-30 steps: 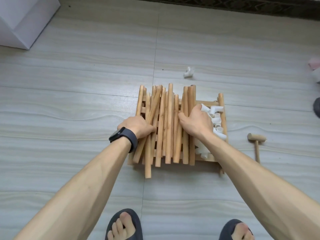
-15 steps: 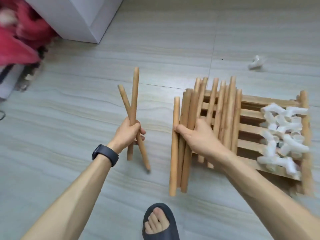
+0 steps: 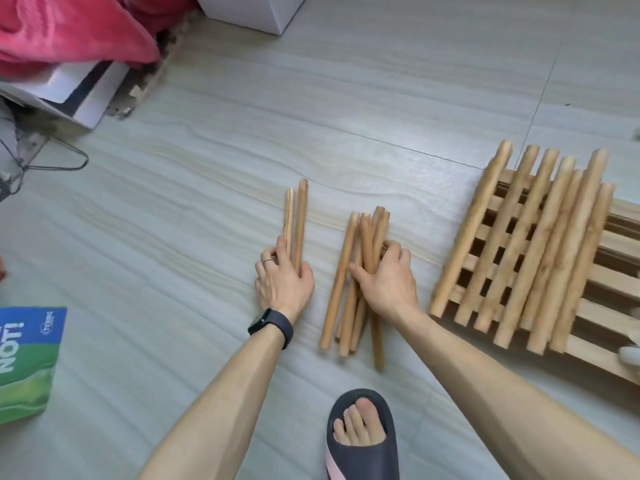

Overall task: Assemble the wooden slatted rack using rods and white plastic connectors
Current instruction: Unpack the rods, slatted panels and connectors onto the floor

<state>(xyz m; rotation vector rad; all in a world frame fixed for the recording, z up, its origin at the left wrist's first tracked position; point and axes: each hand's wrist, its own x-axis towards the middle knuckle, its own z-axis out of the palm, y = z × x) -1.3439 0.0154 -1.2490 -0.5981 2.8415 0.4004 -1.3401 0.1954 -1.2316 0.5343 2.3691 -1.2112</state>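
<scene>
My left hand [image 3: 282, 277] holds two wooden rods [image 3: 295, 216] flat against the tiled floor, its fingers curled round them. Just to the right, my right hand [image 3: 386, 277] grips a loose bundle of several rods [image 3: 346, 271] that also lies on the floor. At the right stands the wooden slatted panel [image 3: 599, 271] with several more rods [image 3: 526, 237] lying across it. A bit of a white plastic connector [image 3: 630, 351] shows at the right edge; the other connectors are out of view.
A pink cloth [image 3: 69, 26] and white boxes [image 3: 252, 8] sit at the top left. A wire hanger [image 3: 52, 164] lies near the left edge. A green and blue carton [image 3: 24, 362] is at the lower left. My sandalled foot [image 3: 362, 434] is at the bottom.
Both hands have carried their rods to the left and laid them on the floor. The left hand's two crossed rods now lie side by side. The view has swung left.
</scene>
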